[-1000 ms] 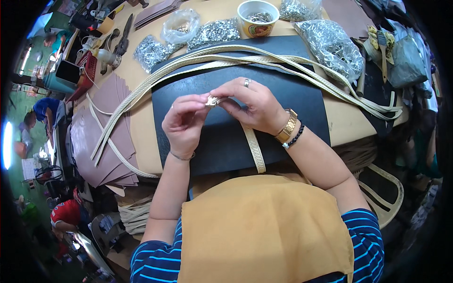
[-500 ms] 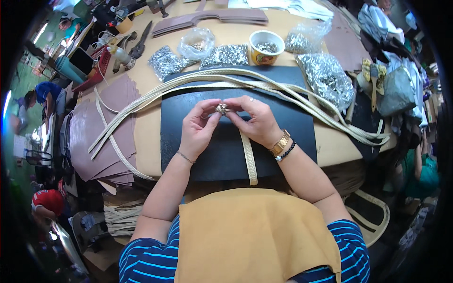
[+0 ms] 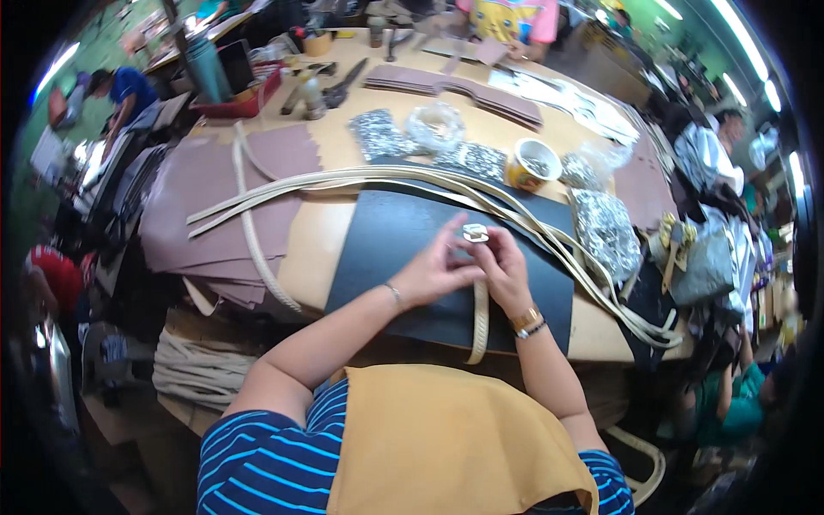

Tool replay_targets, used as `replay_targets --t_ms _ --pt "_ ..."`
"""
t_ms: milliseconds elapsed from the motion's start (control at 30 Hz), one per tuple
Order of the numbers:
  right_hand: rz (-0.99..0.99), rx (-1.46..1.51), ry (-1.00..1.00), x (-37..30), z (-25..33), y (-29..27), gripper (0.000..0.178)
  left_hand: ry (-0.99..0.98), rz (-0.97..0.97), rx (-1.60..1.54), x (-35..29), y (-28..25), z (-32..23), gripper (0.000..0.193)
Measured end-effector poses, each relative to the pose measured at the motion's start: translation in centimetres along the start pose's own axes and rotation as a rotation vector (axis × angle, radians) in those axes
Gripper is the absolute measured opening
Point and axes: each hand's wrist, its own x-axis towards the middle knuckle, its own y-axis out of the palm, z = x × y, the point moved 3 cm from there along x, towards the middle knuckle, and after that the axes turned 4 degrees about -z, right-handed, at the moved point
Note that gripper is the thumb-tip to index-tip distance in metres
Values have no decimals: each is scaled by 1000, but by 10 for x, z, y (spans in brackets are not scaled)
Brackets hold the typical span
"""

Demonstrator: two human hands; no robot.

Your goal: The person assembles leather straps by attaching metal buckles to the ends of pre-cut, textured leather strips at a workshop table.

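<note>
Over the black mat [image 3: 386, 249], my right hand [image 3: 506, 270] pinches the end of a cream braided strap [image 3: 480, 330], which hangs down past the table's front edge. At the strap's upper end, by my right fingertips, sits a small shiny metal fitting [image 3: 474, 233]; its exact kind is unclear. Close on its left is my left hand [image 3: 433, 273], thumb and forefinger spread apart and slightly blurred. Whether a left fingertip touches the fitting I cannot tell. More cream braided straps [image 3: 343, 178] lie in a long bundle across the far side of the mat.
Beyond the straps stand a tub [image 3: 534, 165] of metal pieces and clear bags [image 3: 605, 236] of shiny hardware. Mauve sheets [image 3: 215, 197] are stacked at left, with mauve strips [image 3: 455, 93] farther back. A brush [image 3: 672, 257] lies at right. Another person [image 3: 515, 21] is across the table.
The view has swung, so the table appears shifted and tilted. My left hand has opened away from the metal fitting, which both hands held before. My right hand keeps its pinch.
</note>
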Motion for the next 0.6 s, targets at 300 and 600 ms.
replay_targets --t_ms 300,600 --pt "-704 481 259 -78 17 -100 21 -485 838 -173 -92 58 9 37" --pt "-804 629 -432 -151 133 -388 24 221 -221 599 -148 -135 -173 33"
